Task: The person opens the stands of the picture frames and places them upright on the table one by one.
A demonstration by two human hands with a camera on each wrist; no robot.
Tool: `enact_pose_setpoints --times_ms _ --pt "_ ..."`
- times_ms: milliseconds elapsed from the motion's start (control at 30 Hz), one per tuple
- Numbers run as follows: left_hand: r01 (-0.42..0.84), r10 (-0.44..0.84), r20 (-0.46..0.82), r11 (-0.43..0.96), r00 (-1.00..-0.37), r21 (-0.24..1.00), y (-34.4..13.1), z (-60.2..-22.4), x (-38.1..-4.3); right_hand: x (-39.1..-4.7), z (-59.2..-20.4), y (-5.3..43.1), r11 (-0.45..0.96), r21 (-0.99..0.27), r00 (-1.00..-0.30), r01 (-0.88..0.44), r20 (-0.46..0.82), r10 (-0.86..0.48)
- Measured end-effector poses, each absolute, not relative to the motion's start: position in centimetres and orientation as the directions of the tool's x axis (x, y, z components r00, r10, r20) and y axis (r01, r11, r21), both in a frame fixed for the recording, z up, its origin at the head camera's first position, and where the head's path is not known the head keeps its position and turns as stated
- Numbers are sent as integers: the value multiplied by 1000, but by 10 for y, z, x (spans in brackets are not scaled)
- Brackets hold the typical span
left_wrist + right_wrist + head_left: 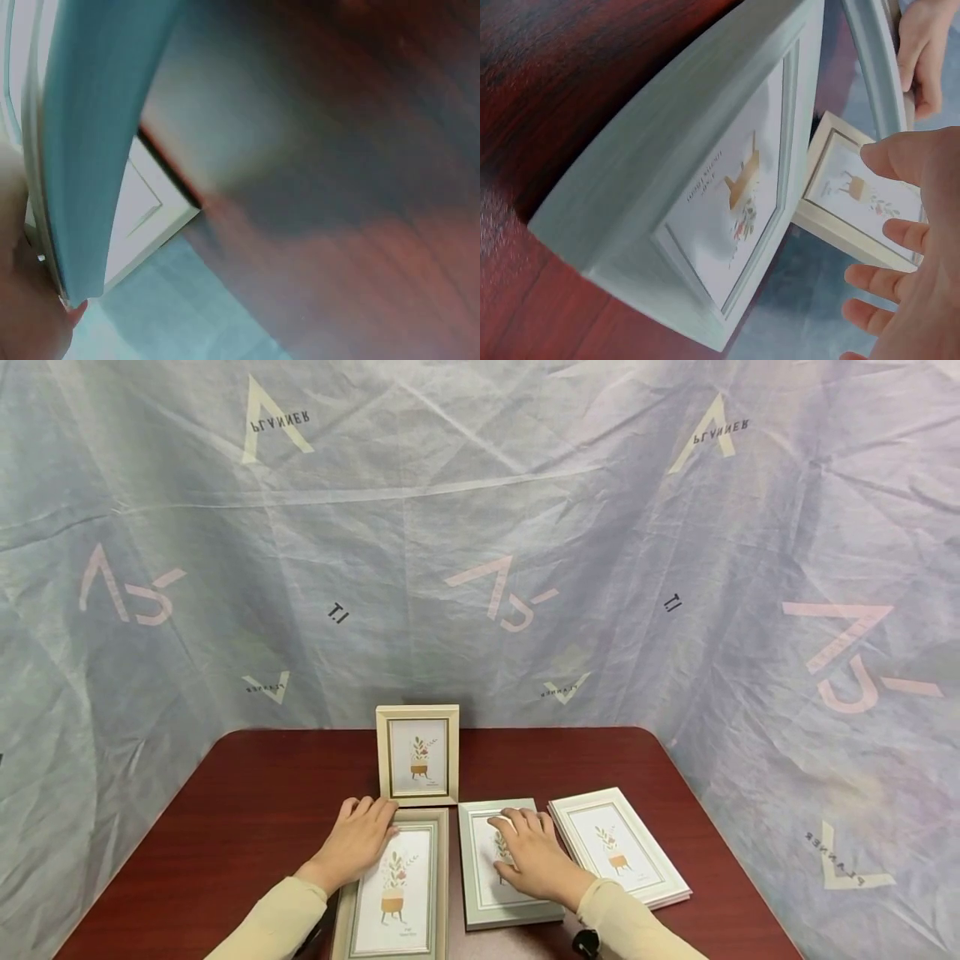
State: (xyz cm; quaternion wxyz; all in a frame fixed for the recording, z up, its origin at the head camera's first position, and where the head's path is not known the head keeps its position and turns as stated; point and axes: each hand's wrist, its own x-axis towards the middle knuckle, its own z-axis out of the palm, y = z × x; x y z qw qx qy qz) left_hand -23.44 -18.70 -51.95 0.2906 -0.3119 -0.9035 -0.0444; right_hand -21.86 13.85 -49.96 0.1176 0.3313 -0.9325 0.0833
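My left hand grips the upper left corner of a large grey-beige picture frame, which holds a potted-plant print. In the right wrist view, the left hand has its fingers at this frame's edge. The frame's side fills much of the left wrist view's left edge. My right hand is over a pale green picture frame lying face up, hiding part of its print. In the right wrist view, the right fingers are loosely spread, apart from the green frame.
A cream picture frame stands upright behind the large frame. At the right, stacked white picture frames lie askew on the dark red table. A grey printed cloth hangs behind and along both sides.
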Motion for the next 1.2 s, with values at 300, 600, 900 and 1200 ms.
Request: enact_pose_setpoints --times_ms 300,600,900,1200 --pt "588 555 581 794 -595 -156 -191 -505 -231 -219 -492 146 753 -132 -751 -645 296 -591" --pt "598 580 595 777 -556 -199 -191 -495 -230 -219 -490 147 759 -109 -745 -642 320 -585" --pt "615 586 602 765 -543 -190 -192 -490 -228 -218 -487 148 752 -134 -745 -646 325 -582" --pt "629 602 613 749 -512 -209 -188 -482 -226 -218 -487 149 748 -143 -742 -649 334 -581"
